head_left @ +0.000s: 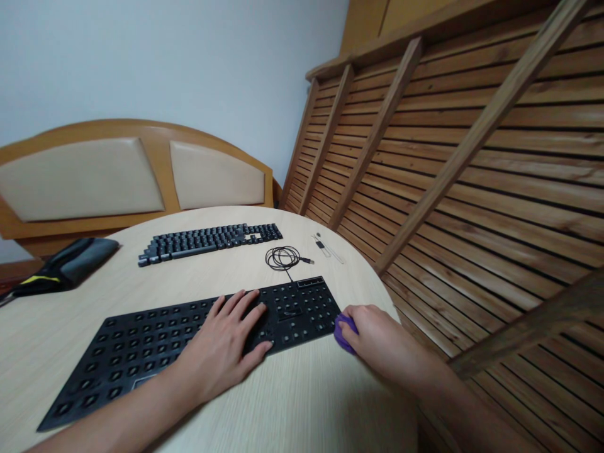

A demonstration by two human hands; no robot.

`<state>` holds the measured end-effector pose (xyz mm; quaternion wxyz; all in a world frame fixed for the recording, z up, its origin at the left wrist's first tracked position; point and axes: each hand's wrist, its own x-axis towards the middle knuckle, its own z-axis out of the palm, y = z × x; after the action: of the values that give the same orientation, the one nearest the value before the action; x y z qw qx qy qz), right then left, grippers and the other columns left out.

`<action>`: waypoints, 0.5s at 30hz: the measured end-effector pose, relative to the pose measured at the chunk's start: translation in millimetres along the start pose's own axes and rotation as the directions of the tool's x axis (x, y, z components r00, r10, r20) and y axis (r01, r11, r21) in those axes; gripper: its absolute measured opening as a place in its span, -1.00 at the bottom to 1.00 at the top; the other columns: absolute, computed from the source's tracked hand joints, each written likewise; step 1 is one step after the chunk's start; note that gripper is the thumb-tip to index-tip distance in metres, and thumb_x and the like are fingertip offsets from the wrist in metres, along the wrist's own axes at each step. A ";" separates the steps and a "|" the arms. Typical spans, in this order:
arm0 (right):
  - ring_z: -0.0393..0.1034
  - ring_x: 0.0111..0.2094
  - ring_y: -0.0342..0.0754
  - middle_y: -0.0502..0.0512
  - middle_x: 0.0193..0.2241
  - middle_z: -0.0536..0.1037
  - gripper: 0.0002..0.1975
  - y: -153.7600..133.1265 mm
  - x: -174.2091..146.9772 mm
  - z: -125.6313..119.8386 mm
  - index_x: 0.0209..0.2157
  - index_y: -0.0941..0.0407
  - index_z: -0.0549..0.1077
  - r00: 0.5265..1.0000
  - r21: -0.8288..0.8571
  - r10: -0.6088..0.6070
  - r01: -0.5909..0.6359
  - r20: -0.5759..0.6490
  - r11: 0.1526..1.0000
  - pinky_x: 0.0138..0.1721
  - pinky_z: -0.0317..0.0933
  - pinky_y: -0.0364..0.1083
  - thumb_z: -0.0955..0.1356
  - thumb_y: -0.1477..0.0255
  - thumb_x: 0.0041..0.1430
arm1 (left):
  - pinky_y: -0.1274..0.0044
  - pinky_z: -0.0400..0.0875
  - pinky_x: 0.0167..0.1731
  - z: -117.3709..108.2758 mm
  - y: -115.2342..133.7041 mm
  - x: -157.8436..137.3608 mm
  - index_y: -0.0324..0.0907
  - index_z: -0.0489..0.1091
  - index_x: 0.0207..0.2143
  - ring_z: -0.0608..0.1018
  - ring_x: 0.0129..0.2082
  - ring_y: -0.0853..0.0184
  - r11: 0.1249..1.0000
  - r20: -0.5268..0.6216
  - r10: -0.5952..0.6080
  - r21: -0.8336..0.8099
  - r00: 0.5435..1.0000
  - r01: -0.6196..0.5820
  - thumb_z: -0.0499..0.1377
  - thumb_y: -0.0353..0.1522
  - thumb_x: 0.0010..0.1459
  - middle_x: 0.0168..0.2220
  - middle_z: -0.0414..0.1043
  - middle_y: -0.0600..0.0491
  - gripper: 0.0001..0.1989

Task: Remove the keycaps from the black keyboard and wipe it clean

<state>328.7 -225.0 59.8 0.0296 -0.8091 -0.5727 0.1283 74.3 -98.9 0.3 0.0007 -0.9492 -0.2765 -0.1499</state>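
Note:
A black keyboard base [141, 340] with its keycaps off lies across the near part of the table. My left hand [229, 336] rests flat on its middle, fingers spread, holding nothing. At the base's right end, my right hand [370, 330] is closed around a bunched purple cloth [346, 333], which touches or nearly touches the keyboard's edge. From the base's far edge runs a black coiled cable [282, 258] with a USB plug [306, 260]. Behind the base, the loose dark keycaps [202, 240] sit laid out in keyboard order.
On the pale round table [302, 402], small tools [327, 248], one of them a wire piece, lie at the far right. A dark pouch-like item with a yellow stripe [70, 267] is at the left edge. Wooden slats [472, 207] rise at the right; a padded headboard [85, 179] stands behind.

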 end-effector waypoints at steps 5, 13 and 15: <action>0.47 -0.37 0.02 0.19 -0.39 0.61 -0.77 30.6 1.2 -8.8 -0.44 0.10 0.55 1.000 0.005 -0.027 0.026 0.016 1.000 -0.38 0.13 -0.11 0.30 0.36 0.22 | 0.01 0.18 0.20 0.6 -0.4 -0.2 -0.13 0.34 0.17 0.29 0.25 -0.10 1.000 -0.018 0.001 -0.009 1.000 -0.001 0.04 -0.03 0.29 0.29 0.22 -0.14 -0.47; 0.47 -0.24 0.01 0.09 -0.27 0.62 -0.78 15.8 7.1 -4.1 -0.24 0.07 0.56 0.973 0.183 -0.152 0.184 -0.173 0.966 -0.20 0.19 -0.10 0.27 0.38 0.28 | 0.03 0.17 0.20 3.0 -1.2 -0.3 -0.13 0.33 0.18 0.30 0.24 -0.08 1.000 -0.043 0.010 0.011 0.999 -0.009 0.05 -0.04 0.29 0.28 0.23 -0.13 -0.47; 0.47 -0.22 0.00 0.08 -0.26 0.62 -0.80 11.2 4.3 -0.4 -0.23 0.06 0.56 0.977 0.171 -0.174 0.193 -0.121 0.966 -0.21 0.20 -0.11 0.28 0.43 0.24 | 0.03 0.18 0.20 3.4 -1.7 -0.4 -0.13 0.33 0.18 0.30 0.24 -0.08 1.000 -0.046 0.013 0.015 0.999 -0.013 0.04 -0.03 0.30 0.29 0.22 -0.13 -0.47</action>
<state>340.4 -224.8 57.3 0.1448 -0.7522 -0.6286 0.1341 74.1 -97.4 -3.2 0.0152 -0.9473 -0.2714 -0.1696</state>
